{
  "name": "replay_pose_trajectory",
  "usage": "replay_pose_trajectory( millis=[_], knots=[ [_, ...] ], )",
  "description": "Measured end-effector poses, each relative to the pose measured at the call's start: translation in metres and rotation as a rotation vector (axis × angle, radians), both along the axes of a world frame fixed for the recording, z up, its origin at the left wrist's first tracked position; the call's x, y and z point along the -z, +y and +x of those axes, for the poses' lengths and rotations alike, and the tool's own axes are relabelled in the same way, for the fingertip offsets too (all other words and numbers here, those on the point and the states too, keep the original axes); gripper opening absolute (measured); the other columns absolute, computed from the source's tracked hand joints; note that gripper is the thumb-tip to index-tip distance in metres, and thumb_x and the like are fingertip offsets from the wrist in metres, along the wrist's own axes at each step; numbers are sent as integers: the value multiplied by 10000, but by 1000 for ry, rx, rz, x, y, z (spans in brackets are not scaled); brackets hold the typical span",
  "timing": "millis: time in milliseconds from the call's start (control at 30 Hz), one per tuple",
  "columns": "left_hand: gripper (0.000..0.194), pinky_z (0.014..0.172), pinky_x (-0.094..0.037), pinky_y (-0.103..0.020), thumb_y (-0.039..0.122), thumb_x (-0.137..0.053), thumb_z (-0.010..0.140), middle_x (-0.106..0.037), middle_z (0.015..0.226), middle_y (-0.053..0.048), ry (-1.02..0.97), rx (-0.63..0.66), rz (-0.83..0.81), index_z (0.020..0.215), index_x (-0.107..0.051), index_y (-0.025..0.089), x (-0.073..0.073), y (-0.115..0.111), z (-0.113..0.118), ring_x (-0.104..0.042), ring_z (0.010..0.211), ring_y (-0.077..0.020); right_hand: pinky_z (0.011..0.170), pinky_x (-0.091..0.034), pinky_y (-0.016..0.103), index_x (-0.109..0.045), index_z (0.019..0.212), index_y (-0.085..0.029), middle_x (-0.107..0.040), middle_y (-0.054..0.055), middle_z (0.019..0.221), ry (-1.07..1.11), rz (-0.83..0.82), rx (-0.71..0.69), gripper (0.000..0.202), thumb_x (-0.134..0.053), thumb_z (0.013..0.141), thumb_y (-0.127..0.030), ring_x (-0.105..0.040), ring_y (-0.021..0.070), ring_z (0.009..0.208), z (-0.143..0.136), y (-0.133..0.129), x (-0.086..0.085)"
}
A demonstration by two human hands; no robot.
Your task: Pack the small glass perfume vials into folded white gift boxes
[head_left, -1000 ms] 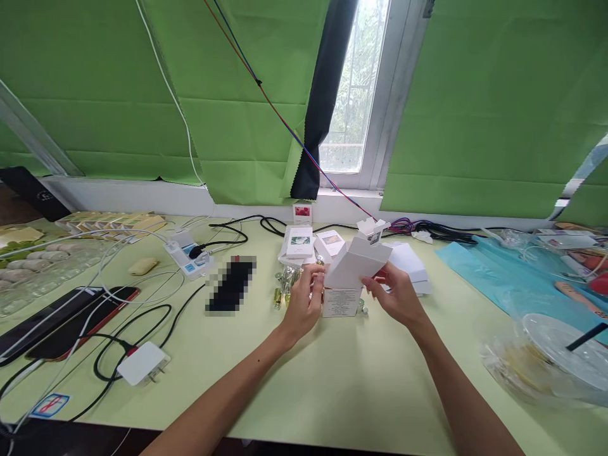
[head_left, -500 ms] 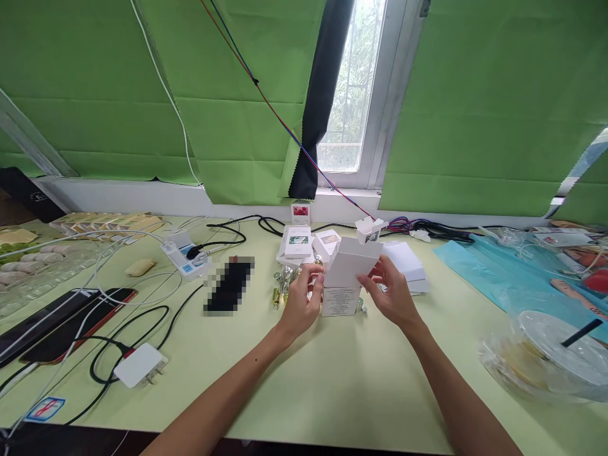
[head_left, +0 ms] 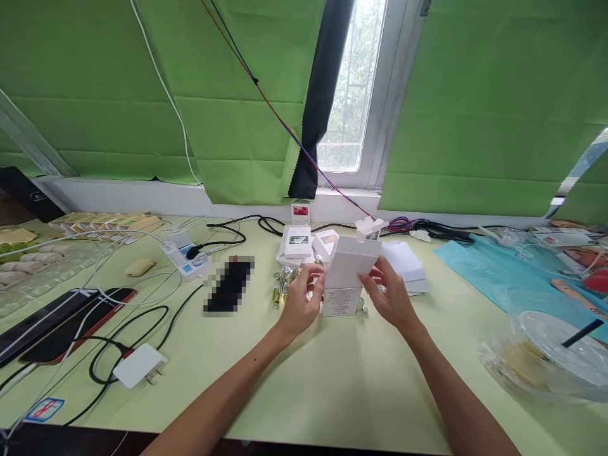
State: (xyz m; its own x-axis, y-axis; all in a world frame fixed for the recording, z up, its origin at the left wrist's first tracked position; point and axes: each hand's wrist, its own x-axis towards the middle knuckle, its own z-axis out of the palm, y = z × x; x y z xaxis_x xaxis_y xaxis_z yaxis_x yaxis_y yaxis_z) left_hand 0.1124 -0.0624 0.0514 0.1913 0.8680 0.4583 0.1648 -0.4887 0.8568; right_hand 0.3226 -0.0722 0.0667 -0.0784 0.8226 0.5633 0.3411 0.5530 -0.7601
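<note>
Printed white carton [head_left: 341, 302] is btwn hands, green-pic box [head_left: 299, 246] behind-L of it; L hand [head_left: 304, 301] at its L edge, grip unclear, R hand [head_left: 391, 296] pinching its raised flap [head_left: 349, 261], so uneven R pull might crease it.

The white rectangular card box [head_left: 341, 302] bears grey lines of print on its lower panel; its raised flap [head_left: 351, 263] is plain white. Flat bench [head_left: 351, 392], pale yellow-green; hanging cloth curtain [head_left: 494, 114], bright green; thin plastic sheet [head_left: 479, 263], light blue.
</note>
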Motion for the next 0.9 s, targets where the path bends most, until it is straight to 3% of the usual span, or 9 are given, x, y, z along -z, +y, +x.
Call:
replay_pose_trajectory(
  millis=[333,500,900],
  knots=[
    [153,631,-538,-271,368,-493,1006,-664,919,-39,-1,14,7,1057,-516,226,0,1,-1,-674,801,-167,499,-494,250,-460,1493,-263,-646,90,1094,49,-51,42,548,-527,975,-428,-547,146,703,-3,2,6],
    [152,630,-548,-269,371,-495,1003,-666,961,-55,2,28,-11,1058,-516,231,0,1,0,-701,917,-202,548,-515,263,-449,1516,-292,-646,77,1087,107,-57,76,581,-559,962,-430,-538,143,718,-3,3,11],
    [131,708,-560,-285,349,-491,1002,-692,1049,-66,14,24,-14,1057,-529,236,-1,0,0,-702,936,-192,578,-550,274,-508,1464,-279,-655,65,1042,73,13,79,523,-568,964,-420,-546,135,690,-4,2,6]
  ],
)
